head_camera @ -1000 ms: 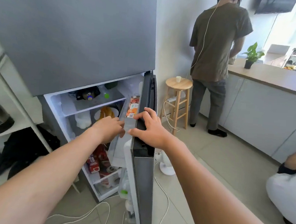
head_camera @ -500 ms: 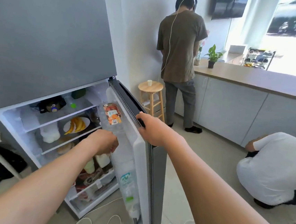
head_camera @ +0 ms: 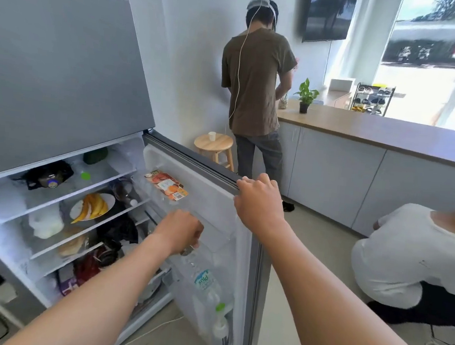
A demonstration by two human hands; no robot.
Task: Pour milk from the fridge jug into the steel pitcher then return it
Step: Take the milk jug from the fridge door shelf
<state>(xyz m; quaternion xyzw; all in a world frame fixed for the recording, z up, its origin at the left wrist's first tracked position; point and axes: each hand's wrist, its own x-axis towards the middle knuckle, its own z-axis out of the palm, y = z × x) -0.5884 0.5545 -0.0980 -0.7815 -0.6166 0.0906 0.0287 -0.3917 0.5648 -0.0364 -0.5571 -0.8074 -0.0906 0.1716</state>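
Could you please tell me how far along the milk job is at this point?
Done: the fridge door is open, with the right hand gripping its top edge. In hand: the left hand reaches into the door shelf, fingers curled above the bottles; whether it grips one is unclear. Left: lifting the milk out, pouring, and returning it. No pitcher is in view.

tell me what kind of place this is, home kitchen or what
Most likely a shared office or studio kitchenette, not a home kitchen. A stocked fridge stands open, a long wooden counter runs over plain grey cabinets, and a wall screen hangs beside a large street-facing window.
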